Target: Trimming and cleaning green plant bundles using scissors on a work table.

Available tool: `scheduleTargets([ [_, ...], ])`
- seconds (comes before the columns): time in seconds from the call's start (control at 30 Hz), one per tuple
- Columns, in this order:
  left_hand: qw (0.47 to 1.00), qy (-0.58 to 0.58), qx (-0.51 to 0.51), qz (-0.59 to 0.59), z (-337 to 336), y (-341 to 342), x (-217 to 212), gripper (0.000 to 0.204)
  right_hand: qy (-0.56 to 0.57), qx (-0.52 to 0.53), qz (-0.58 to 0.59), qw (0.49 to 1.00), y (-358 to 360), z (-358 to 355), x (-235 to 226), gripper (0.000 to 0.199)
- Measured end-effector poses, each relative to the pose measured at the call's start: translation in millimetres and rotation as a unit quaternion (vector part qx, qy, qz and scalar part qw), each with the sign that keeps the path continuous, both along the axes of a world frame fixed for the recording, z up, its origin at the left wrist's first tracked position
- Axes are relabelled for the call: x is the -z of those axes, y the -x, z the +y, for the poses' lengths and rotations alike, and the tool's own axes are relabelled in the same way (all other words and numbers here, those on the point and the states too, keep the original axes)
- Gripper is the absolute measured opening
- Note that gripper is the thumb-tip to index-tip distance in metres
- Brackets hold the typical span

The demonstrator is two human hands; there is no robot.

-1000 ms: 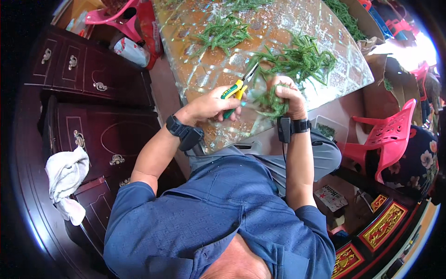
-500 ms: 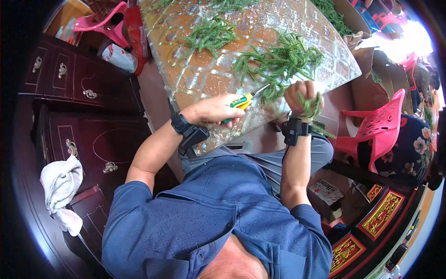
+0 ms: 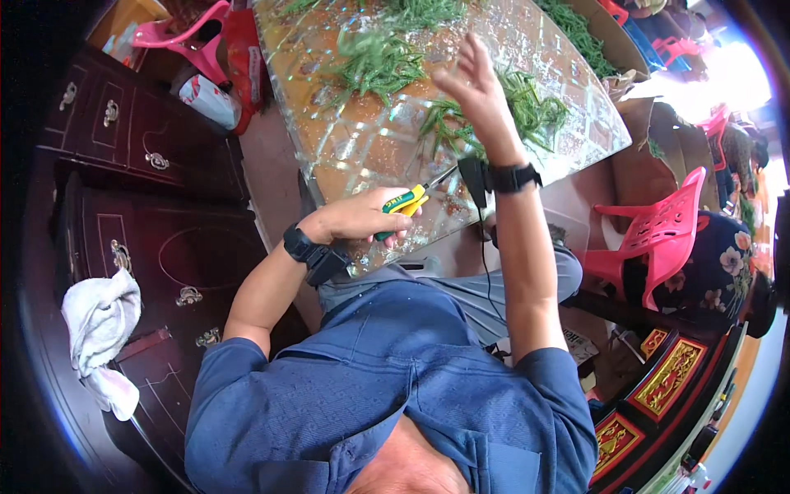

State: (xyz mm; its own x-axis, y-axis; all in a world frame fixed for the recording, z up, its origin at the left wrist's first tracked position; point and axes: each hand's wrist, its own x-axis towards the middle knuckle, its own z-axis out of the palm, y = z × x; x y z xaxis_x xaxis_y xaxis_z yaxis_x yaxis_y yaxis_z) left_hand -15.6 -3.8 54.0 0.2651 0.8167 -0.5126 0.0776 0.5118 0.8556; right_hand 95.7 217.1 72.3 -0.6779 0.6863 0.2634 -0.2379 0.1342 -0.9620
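My left hand (image 3: pixel 362 214) is closed around pliers (image 3: pixel 405 201) with green and yellow handles, their metal tip pointing right over the near edge of the table. Stretched out over the table, my right hand (image 3: pixel 481 95) is open with its fingers apart and nothing in it. Partly behind it lies a pile of green artificial sprigs (image 3: pixel 533 107). Left of that hand is a second pile of sprigs (image 3: pixel 387 74), blurred along its upper part.
More sprigs (image 3: pixel 424 11) lie at the table's far side. White flecks dot the patterned tabletop (image 3: pixel 337 148). A pink chair (image 3: pixel 658 239) stands at right, near cardboard boxes (image 3: pixel 666 136). Dark drawers (image 3: pixel 164 222) line the left, with a white cloth (image 3: pixel 100 329) hanging there.
My right hand has swung forward over the table and opened, letting go of the green sprig it held. A green blur shows over the left pile. My left hand has shifted slightly left.
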Motion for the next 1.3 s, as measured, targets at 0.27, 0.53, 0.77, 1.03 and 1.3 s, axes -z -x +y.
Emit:
scheduleTargets([
  [0.27, 1.000, 0.003, -0.010, -0.029, -11, 11, 13, 0.034, 0.036, 0.035, -0.109, 0.993, -87, -11, 43, 0.041],
  [0.53, 0.999, -0.023, -0.008, -0.043, 4, 5, 10, 0.038, -0.103, 0.087, -0.386, 0.912, -117, -41, 36, 0.022],
  [0.77, 0.999, -0.028, -0.012, -0.041, 6, 5, 12, 0.045, -0.318, 0.149, -0.377, 0.857, -117, -55, 46, 0.026],
  [1.03, 0.999, -0.034, -0.003, -0.035, 14, 1, 11, 0.044, -0.372, 0.201, -0.323, 0.847, -129, -57, 55, 0.023],
  [1.3, 0.998, -0.061, 0.010, -0.030, 24, -9, 7, 0.042, -0.332, 0.260, -0.231, 0.877, -141, -46, 34, 0.008],
])
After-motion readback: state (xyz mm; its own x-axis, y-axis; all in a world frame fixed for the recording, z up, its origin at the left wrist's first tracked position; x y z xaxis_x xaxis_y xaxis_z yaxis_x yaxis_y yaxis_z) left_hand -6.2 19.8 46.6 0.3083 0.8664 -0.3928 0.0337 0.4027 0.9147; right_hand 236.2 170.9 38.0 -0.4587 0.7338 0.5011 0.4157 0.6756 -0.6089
